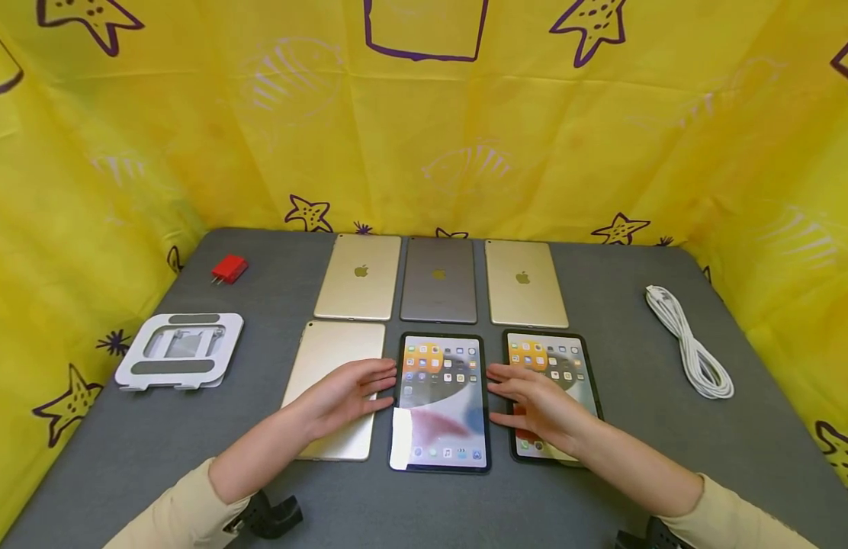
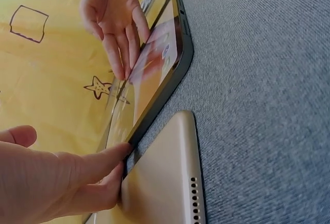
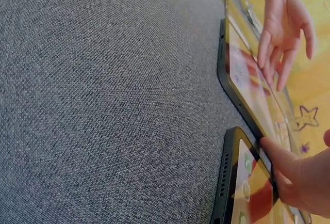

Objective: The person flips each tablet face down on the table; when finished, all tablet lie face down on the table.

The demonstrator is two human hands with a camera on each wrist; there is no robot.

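Note:
A tablet with a lit screen (image 1: 441, 404) lies face up in the front row's middle, between my two hands. My left hand (image 1: 345, 393) is at its left edge, fingers extended, over a gold tablet (image 1: 342, 442) lying back side up. At the right edge is my right hand (image 1: 544, 404), fingers nearly straight, above a second lit tablet (image 1: 554, 351). In the left wrist view, a left fingertip meets the edge of the middle tablet (image 2: 154, 100). The right wrist view has a right fingertip at the opposite edge of that tablet (image 3: 247, 100). Neither hand grips anything.
Behind lie a gold tablet (image 1: 358, 278), a grey tablet (image 1: 438, 282) and another gold tablet (image 1: 527, 284), all back up. On the left are a red charger plug (image 1: 229, 268) and a white folding stand (image 1: 221, 366); at right, a coiled white cable (image 1: 685, 339). Yellow cloth (image 1: 424, 122) surrounds the grey table.

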